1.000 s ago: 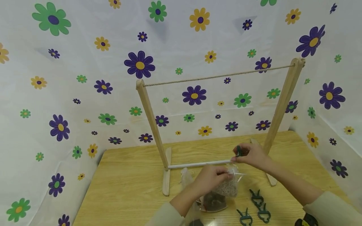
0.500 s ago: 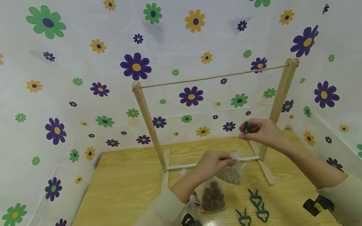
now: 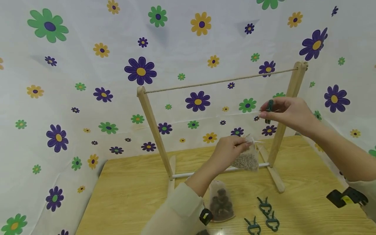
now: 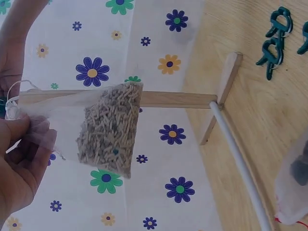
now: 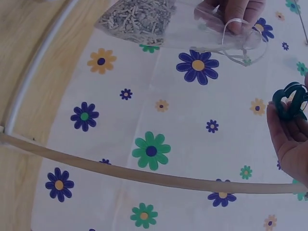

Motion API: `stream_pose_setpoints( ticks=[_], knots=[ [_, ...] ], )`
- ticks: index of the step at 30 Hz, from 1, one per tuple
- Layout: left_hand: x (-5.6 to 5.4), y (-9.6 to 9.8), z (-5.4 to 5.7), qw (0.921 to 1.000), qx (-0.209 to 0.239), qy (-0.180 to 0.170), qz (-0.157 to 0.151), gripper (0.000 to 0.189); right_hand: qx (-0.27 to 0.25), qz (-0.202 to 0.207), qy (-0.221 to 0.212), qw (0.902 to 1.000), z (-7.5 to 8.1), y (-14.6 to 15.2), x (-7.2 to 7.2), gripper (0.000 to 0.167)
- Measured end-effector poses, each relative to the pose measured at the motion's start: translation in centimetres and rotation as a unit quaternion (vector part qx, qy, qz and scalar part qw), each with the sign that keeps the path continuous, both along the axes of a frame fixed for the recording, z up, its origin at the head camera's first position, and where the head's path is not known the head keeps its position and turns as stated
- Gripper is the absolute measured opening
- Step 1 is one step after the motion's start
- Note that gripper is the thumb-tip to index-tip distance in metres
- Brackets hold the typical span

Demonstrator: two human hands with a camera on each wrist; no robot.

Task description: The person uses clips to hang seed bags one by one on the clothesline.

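Note:
My left hand [image 3: 226,151] pinches the gathered neck of a sheer drawstring bag [image 3: 246,161], raised above the white bar. In the left wrist view its lower part is filled with small grey-brown stick-like pieces [image 4: 110,132], and the bag hangs from thumb and fingers. A white drawstring [image 5: 236,53] loops out at the neck in the right wrist view. Higher and to the right, my right hand [image 3: 296,114] holds a dark green plastic clip [image 3: 269,109] between thumb and fingers, below the rope [image 3: 220,81] and in front of the right post.
The rope spans two wooden posts [image 3: 155,133], joined low by a white bar [image 3: 188,174]. A second sheer bag [image 3: 221,204] of dark round lumps stands on the wooden table [image 3: 126,195]. Several green clips [image 3: 272,222] lie to its right. Flower-printed cloth [image 3: 173,45] surrounds the table.
My left hand has lifted the bag from near the table to above the white bar. My right hand has risen with the clip toward the rope.

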State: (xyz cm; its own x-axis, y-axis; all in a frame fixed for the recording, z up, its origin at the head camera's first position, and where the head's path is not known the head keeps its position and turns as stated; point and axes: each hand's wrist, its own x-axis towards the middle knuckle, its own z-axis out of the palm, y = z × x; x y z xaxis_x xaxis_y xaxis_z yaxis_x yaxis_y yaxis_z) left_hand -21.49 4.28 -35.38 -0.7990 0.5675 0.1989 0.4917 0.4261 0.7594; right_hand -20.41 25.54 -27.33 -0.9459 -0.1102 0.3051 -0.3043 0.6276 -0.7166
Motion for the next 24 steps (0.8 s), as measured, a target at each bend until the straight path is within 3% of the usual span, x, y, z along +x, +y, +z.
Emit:
stream_pose_setpoints(
  ticks=[6, 11, 15, 20, 22, 24],
  knots=[
    [-1.5, 1.6, 2.1, 0.9996, 0.002, 0.024, 0.013, 0.024, 0.021, -0.018, 0.014, 0.9995, 2.6, 0.3, 0.0, 0.027],
    [-2.5, 2.4, 3.2, 0.9989, 0.04, -0.008, 0.025, 0.023, 0.024, -0.021, 0.046, 0.9984, 4.1, 0.5, 0.2, 0.023],
    [-3.4, 3.3, 3.9, 0.996, 0.079, -0.014, 0.039, 0.022, 0.003, -0.026, 0.06, 0.9978, 5.2, 0.9, 0.0, 0.021],
    [-4.2, 4.6, 4.7, 0.9895, 0.125, -0.036, 0.062, 0.019, -0.075, -0.001, 0.075, 0.9944, 6.4, 1.4, -0.3, 0.015],
    [-4.5, 4.8, 4.9, 0.9864, 0.142, -0.042, 0.07, 0.019, -0.14, 0.028, 0.073, 0.9871, 7.0, 1.4, -0.6, 0.014],
    [-4.8, 5.0, 5.2, 0.9847, 0.153, -0.038, 0.075, 0.021, -0.207, 0.061, 0.072, 0.9737, 7.6, 1.3, -1.1, 0.014]
  ],
)
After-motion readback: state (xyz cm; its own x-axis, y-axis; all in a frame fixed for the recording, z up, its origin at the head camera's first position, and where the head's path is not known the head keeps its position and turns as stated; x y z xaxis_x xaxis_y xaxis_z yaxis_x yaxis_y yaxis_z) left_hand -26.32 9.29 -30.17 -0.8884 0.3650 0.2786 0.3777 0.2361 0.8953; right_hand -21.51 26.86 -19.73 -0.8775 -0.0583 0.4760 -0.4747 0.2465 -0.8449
